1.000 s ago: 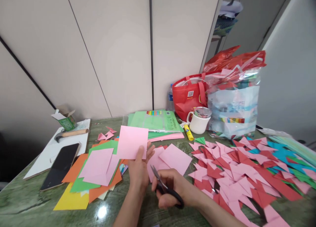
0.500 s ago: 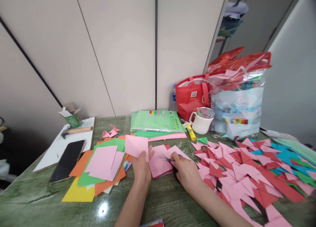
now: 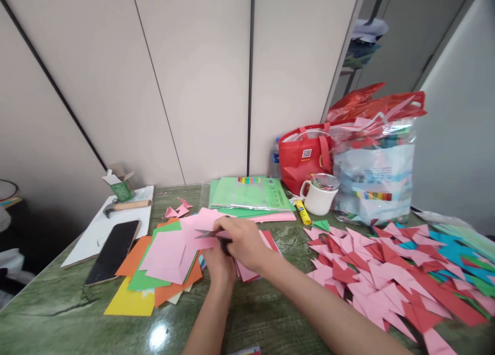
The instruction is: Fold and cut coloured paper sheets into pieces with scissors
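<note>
My left hand (image 3: pixel 218 266) holds up a square of pink paper (image 3: pixel 197 222); its fingers are mostly hidden behind the sheet and my other hand. Crossing over it, my right hand (image 3: pixel 245 241) is closed round a pair of dark-handled scissors (image 3: pixel 207 234). Their blades point left and lie against the pink square; whether they have cut into it I cannot tell. Just left of my hands lies a loose pile of pink, green, orange and yellow sheets (image 3: pixel 160 257). Beneath my right hand, pink and red sheets (image 3: pixel 270 240) rest on the table, partly covered.
Folded pink and red paper pieces (image 3: pixel 371 272) spread over the right side. Behind are green paper packs (image 3: pixel 251 192), a glue stick (image 3: pixel 302 212), a white mug (image 3: pixel 320 201), a red bag (image 3: pixel 303 162) and a clear bag (image 3: pixel 373 177). Left are a phone (image 3: pixel 113 252) and hammer (image 3: pixel 127 205).
My right hand with the scissors has moved left from the pink and red sheets to the pink paper in my left hand. The view has shifted slightly.
</note>
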### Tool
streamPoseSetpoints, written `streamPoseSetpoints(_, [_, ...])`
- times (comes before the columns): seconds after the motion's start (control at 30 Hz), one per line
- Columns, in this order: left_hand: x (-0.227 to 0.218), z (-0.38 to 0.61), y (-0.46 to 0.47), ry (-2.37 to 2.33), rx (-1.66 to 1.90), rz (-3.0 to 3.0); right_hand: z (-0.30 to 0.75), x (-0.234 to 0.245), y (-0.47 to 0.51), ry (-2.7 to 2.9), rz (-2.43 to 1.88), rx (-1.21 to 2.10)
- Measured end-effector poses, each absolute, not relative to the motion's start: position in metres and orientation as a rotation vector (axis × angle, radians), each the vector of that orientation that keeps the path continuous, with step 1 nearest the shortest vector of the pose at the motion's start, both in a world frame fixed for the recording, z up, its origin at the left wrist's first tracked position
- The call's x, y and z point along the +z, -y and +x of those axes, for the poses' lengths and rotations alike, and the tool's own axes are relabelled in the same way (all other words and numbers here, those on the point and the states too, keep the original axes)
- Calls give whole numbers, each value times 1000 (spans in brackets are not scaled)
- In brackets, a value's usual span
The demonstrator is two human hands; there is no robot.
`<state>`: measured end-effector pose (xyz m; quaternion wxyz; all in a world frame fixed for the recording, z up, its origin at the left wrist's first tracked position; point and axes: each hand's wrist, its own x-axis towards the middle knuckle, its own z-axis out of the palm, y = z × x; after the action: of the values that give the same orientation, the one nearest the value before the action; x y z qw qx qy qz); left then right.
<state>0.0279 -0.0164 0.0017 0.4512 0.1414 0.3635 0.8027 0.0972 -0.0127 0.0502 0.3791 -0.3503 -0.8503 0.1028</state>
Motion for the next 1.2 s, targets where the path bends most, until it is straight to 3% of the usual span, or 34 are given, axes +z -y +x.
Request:
streamPoseSetpoints(0.3, [13, -11, 3, -687, 2150, 227, 23, 38, -24, 1986, -655, 1177])
streamPoseSetpoints(0.47, [10, -1, 6, -696, 2118, 88, 12, 33, -28, 1912, -639, 1260])
streamPoseSetpoints(0.67, [14, -6, 9, -749, 2002, -6, 89, 52, -40, 1965, -630, 1157])
streamPoseSetpoints(0.8, [18, -7, 10, -762, 2015, 27, 157, 40, -23, 2120, -741, 1040])
streamPoseSetpoints(0.97, [14, 11, 13, -892, 1899, 166, 186, 7, 20, 2632, -1054, 564])
streamPoseSetpoints(1.2, [6, 23, 16, -1057, 1737, 384, 189, -9, 31, 2402, -1119, 516])
